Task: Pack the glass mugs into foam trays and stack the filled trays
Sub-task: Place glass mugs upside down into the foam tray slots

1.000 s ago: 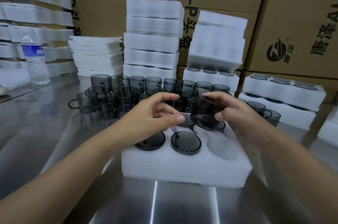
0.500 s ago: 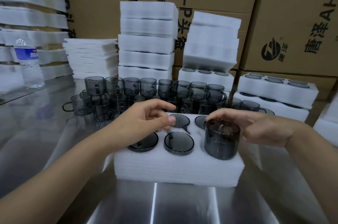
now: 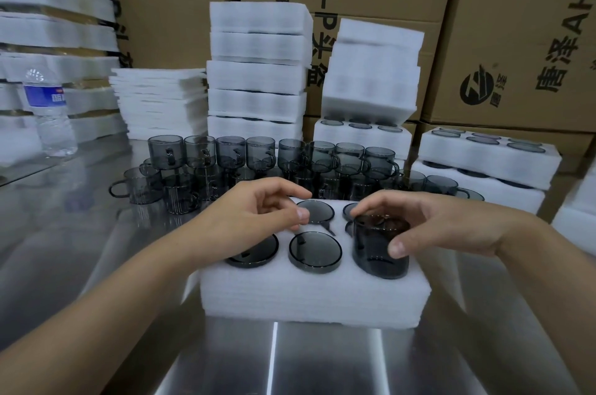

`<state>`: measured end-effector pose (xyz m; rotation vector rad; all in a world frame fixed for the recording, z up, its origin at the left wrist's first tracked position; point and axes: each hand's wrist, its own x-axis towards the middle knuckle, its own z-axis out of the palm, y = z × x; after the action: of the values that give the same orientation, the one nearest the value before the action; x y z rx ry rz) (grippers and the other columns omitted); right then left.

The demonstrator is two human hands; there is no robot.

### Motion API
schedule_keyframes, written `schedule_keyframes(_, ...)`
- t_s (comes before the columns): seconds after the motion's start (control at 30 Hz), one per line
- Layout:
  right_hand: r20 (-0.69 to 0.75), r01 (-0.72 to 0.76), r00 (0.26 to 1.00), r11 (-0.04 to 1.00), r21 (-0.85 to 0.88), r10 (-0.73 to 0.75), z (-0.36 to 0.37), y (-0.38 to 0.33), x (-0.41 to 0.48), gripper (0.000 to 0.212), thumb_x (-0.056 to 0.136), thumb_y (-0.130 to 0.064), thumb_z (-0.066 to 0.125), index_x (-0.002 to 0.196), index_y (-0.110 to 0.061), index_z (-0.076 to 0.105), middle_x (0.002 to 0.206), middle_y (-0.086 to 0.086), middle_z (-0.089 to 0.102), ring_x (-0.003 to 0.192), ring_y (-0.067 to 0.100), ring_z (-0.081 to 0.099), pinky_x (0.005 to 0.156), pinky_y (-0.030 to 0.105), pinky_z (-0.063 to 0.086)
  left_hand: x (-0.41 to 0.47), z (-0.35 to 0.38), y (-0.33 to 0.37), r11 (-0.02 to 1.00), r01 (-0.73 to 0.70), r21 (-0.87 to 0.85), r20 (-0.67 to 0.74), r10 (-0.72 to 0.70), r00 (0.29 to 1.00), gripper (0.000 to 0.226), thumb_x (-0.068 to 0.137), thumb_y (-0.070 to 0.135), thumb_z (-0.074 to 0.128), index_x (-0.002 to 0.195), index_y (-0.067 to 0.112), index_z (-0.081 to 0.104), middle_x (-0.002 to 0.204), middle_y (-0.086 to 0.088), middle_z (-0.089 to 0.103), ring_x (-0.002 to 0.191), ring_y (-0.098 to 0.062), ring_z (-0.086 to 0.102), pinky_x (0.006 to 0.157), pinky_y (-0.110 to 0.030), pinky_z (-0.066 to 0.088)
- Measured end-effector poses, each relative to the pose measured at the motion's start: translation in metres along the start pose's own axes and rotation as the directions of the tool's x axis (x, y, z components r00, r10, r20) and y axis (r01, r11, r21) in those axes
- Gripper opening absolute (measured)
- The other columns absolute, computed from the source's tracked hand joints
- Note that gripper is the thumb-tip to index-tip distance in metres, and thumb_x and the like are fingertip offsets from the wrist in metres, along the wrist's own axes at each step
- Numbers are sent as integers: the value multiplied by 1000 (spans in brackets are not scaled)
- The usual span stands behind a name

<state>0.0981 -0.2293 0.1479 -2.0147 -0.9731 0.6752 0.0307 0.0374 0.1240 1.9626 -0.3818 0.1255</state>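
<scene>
A white foam tray [image 3: 309,298] lies on the steel table in front of me. Several smoky grey glass mugs sit upside down in its holes, sunk to their bases [image 3: 315,252]. One more mug [image 3: 375,248] stands partly inserted in the tray's front right hole, most of its body still above the foam. My right hand [image 3: 429,227] grips this mug from above, thumb on its front wall and fingers over its top. My left hand [image 3: 258,217] hovers over the tray's left side with loosely curled fingers, holding nothing. Several loose mugs [image 3: 258,152] stand behind the tray.
Stacks of foam trays [image 3: 258,72] rise behind the mugs, with filled trays [image 3: 483,152] at the right. A pile of thin foam sheets [image 3: 161,104] and a water bottle [image 3: 51,111] stand at the left. Cardboard boxes [image 3: 516,23] wall the back.
My right hand carried the mug down from in front of me to the tray's front right hole and pushes it lower. My left hand stayed over the tray's left side.
</scene>
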Motion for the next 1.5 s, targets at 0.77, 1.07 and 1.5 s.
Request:
schedule_keyframes(0.77,-183,-93,983,938,-335,32,14,-21,2,51,61,-77,60,109,-61,52,100,-40,44,95,-13,48,89,28,42,1,-1,-1,1000,-2,26,12,1,1000,16,84,20,67,99,22,69,92,2,75,87,-8,71,84,-15,51)
schedule_keyframes(1.07,-303,-176,953,834,-522,11,50,-20,28,60,83,-67,5,142,-57,12,150,-36,2,140,-9,-7,118,36,-9,0,-1,-2,998,-24,66,25,22,999,31,70,42,66,98,29,69,94,7,74,91,-6,69,89,-23,53)
schedule_keyframes(1.5,-287,-314,945,687,-655,158,56,-6,38,51,95,-59,6,145,-53,-2,155,-26,-10,142,0,-17,114,37,-18,2,-2,-6,993,-67,95,65,61,996,24,70,49,64,93,41,69,95,9,74,93,-7,69,92,-29,53)
